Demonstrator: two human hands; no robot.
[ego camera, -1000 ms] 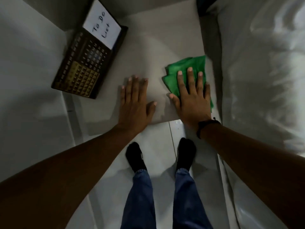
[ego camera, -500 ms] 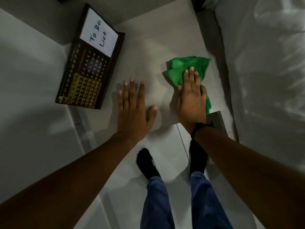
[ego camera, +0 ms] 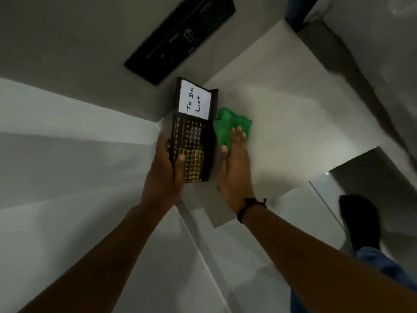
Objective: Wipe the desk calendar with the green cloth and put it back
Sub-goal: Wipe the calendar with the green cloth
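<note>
The desk calendar (ego camera: 194,132) is a dark board with a white "To Do List" note at its top and a gold grid at its bottom. My left hand (ego camera: 165,168) grips its lower left edge, thumb on the gold grid, fingers behind. The green cloth (ego camera: 228,126) lies crumpled on the pale desk (ego camera: 293,114), just right of the calendar. My right hand (ego camera: 234,163) rests on the cloth's near part, palm down with the fingers close together. Part of the cloth is hidden under that hand.
A black monitor (ego camera: 180,39) hangs on the wall above the calendar. A grey wall fills the left side. The desk's front edge (ego camera: 220,224) is near my right wrist. Below are pale floor tiles, one black-socked foot (ego camera: 358,220) and a blue trouser leg.
My left hand left the desk top and took hold of the calendar. My right hand slid the cloth leftward to the calendar's side. The view swung, bringing the monitor into sight.
</note>
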